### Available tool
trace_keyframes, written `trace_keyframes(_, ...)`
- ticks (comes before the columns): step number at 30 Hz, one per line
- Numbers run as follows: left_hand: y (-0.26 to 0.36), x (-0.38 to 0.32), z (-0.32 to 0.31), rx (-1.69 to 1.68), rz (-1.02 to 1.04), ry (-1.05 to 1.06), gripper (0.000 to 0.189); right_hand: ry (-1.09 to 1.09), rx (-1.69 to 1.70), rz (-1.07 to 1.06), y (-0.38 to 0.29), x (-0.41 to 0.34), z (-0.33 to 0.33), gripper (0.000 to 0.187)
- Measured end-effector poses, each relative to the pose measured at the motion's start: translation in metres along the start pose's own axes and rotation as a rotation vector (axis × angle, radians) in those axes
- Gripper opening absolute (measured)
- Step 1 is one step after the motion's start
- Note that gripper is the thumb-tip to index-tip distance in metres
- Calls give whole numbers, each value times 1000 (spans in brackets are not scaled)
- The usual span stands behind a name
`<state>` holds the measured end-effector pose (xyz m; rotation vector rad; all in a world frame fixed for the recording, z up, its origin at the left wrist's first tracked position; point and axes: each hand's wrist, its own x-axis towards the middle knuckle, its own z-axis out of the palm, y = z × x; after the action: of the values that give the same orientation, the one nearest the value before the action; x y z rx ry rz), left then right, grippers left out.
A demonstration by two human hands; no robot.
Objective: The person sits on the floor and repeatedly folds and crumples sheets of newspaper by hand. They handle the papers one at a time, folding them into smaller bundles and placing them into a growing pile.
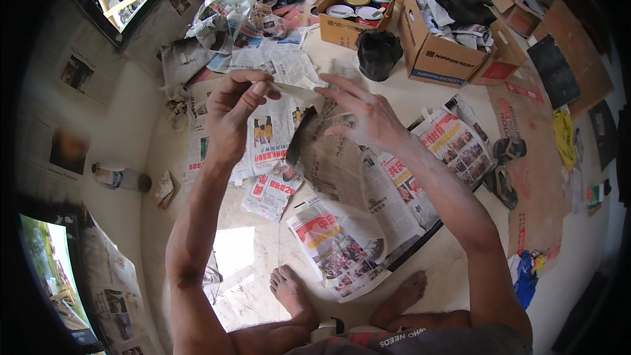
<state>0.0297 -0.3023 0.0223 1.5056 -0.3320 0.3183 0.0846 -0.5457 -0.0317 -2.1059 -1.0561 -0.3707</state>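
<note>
My left hand (236,106) pinches one end of a pale strip of tape (296,91) between thumb and fingertips, above the floor. The strip reaches across to my right hand (367,113), whose fingers are spread. Its fingertips meet the strip's far end; whether they grip it is not clear. Under the right hand a shadowed, blurred newspaper sheet (340,162) curves down, with a black edge (300,140) at its left. Newspaper pages with colour photos (340,246) lie before my feet, and a black strip (416,246) shows along their side. Another colour page (456,145) lies further right.
Crumpled newspaper (217,24) is heaped at the back left. Paint cans (369,14) fill a cardboard box (337,32); a larger box (438,64) of waste stands beside a black plastic bag (378,54). Flip-flops (503,187) lie right, a plastic bottle (121,178) left.
</note>
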Motion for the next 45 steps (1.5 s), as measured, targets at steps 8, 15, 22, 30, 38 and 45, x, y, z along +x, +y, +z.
trace_keyframes(8,-5,16,2,-265,-5,63,25,-301,3,117,11,13,17,27)
trace_keyframes(15,-27,5,-1,-153,-331,232,62,-289,98,214,6,6,17,28)
trace_keyframes(22,-48,-21,16,48,-471,-186,73,-318,62,239,-7,9,16,30)
trace_keyframes(30,-62,-21,19,-3,-370,-191,59,-294,7,211,-7,6,16,24)
trace_keyframes(38,-60,-24,11,-204,-378,-166,52,-332,98,273,0,8,7,25)
trace_keyframes(45,-70,-24,3,-262,-318,-124,48,-348,79,395,5,6,6,28)
